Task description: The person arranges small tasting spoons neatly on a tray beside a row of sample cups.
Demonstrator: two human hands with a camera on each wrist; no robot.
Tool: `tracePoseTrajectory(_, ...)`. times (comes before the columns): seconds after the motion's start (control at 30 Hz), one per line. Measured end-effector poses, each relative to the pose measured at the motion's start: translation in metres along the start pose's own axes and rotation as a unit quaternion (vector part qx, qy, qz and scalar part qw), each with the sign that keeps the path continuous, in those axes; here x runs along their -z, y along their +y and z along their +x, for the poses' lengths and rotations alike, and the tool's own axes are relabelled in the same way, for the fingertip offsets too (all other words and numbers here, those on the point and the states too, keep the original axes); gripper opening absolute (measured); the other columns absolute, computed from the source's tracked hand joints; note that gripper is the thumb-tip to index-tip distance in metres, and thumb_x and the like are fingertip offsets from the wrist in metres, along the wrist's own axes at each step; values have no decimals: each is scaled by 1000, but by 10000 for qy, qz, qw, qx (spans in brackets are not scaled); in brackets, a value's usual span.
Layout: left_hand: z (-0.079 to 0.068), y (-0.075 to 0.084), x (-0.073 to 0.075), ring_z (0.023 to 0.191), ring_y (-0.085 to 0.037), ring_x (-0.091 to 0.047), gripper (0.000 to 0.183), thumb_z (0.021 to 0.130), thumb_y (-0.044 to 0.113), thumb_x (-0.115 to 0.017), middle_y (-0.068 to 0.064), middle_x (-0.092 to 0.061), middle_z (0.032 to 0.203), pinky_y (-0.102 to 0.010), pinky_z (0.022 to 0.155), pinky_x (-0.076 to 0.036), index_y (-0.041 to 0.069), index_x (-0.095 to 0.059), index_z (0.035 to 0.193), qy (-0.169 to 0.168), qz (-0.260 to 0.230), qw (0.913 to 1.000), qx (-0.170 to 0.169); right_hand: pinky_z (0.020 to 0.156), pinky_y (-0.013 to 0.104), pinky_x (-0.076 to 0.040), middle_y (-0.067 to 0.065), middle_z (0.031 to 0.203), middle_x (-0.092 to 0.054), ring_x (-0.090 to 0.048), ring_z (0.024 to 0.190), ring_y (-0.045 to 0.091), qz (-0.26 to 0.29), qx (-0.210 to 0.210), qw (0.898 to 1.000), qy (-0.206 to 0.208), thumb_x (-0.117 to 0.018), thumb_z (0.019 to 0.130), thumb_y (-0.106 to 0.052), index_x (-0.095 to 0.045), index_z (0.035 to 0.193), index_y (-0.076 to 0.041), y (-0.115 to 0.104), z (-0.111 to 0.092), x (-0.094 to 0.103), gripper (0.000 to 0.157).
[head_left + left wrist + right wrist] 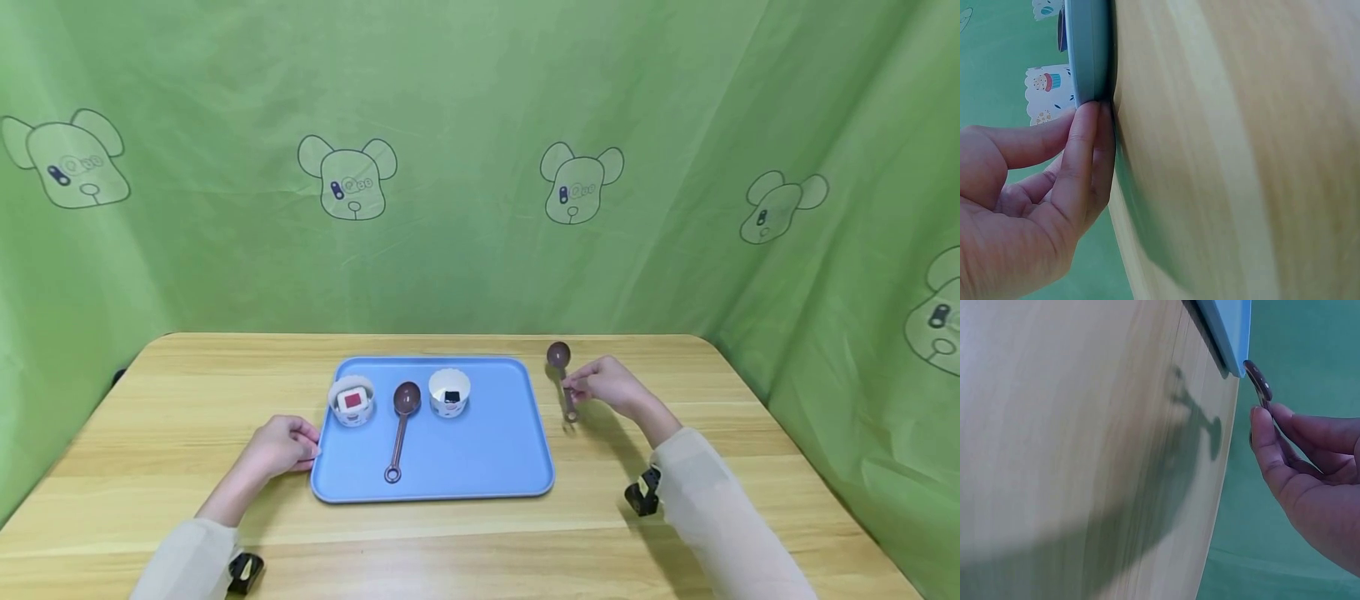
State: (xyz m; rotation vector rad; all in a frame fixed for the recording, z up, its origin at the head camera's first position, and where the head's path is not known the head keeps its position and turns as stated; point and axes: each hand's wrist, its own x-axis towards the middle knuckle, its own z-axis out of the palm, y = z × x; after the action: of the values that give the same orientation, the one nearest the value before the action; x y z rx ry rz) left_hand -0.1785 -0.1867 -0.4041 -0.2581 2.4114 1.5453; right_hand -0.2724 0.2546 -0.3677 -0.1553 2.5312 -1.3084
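Observation:
A blue tray (495, 450) lies on the table, its left rim pinched by my left hand (281, 446), thumb on top and fingers against the outer side in the left wrist view. Right of the tray, my right hand (609, 385) pinches a brown measuring spoon (558, 356) by its handle, bowl pointing away. The right wrist view shows the spoon's dark handle (1259, 381) above the table, its shadow apart from it. On the tray lies a second brown spoon (407, 400), between a paper cup (351, 417) with a white-and-red block and another paper cup (450, 379) with a black-topped piece.
The wooden table (420, 550) reaches back to a green curtain (465, 275) printed with animal heads, which also hangs along both sides. A black wrist device (642, 492) sits at the right sleeve, another black device (245, 572) at the left sleeve.

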Motion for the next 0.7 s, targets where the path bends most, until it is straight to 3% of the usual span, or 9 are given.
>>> tracePoseTrajectory(0.27,1,-1,0,64,-17,-56,17,77,-16,-50,-15,-55,74,-29,62,-58,-16,-52,94,-14,63,10000,-75,81,36,-54,28,103,-61,-63,76,21,-53,158,9998,-62,-47,84,9,-57,105,18,-3,1,-2,25)
tracePoseTrajectory(0.5,2,-1,1,65,-18,-56,18,76,-17,-49,-15,-55,74,-29,63,-58,-15,-52,94,-12,130,9999,-57,84,37,-53,27,104,-61,-63,79,22,-184,185,9995,-202,-42,79,14,-57,106,17,-11,1,-5,31)
tracePoseTrajectory(0.7,2,-1,1,66,-19,-56,19,76,-17,-48,-16,-55,75,-29,63,-57,-15,-51,95,-28,155,9999,-44,87,42,-51,27,105,-60,-63,80,23,-84,206,9993,-310,-44,82,12,-56,107,18,-14,2,-9,28)
